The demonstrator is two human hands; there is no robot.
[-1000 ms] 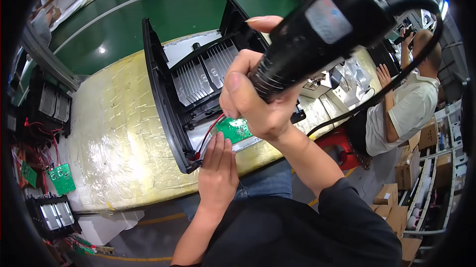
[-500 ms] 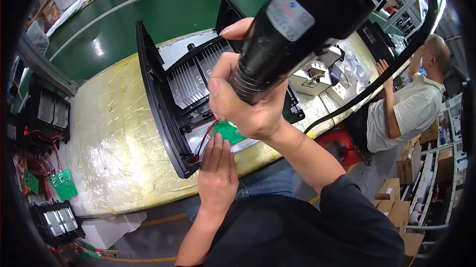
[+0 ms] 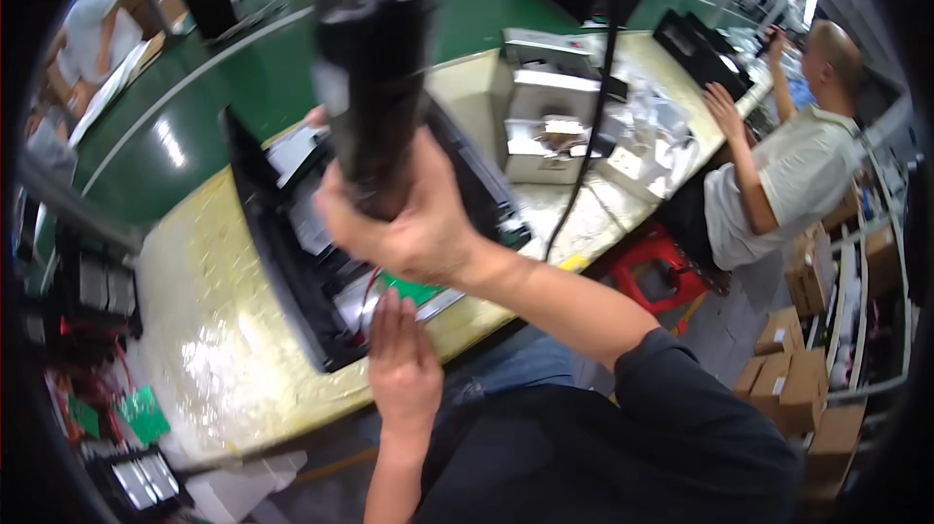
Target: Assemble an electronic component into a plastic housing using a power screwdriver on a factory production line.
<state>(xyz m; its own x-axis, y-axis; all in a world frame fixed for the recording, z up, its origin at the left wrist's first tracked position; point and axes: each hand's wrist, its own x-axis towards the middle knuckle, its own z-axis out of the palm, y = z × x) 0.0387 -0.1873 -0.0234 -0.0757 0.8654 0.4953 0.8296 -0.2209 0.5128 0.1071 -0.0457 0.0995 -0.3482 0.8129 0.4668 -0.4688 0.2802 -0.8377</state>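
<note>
A black electric screwdriver (image 3: 375, 86) stands nearly upright in my right hand (image 3: 418, 213), whose fingers wrap round its lower barrel; motion blurs both. The tool hides part of the open black casing (image 3: 282, 281) beneath it, and its tip is out of sight. Inside the casing's near end lies a green circuit board (image 3: 413, 290) with a red wire (image 3: 371, 281) beside it. My left hand (image 3: 404, 378) lies with its fingers stretched out together, fingertips at the near edge of the casing, next to the board.
A worn, film-covered bench (image 3: 195, 329) carries the casing. Right of it stands a grey metal box-like fixture (image 3: 555, 125); the screwdriver's cable (image 3: 592, 125) crosses nearby. Farther right a co-worker (image 3: 788, 174) handles a black panel (image 3: 700, 52). Loose green boards (image 3: 144, 414) hang at left.
The screwdriver and my right hand have moved left in the view, and the tool has swung more upright. My left hand stays by the board. The whole view has shifted, with more showing at right.
</note>
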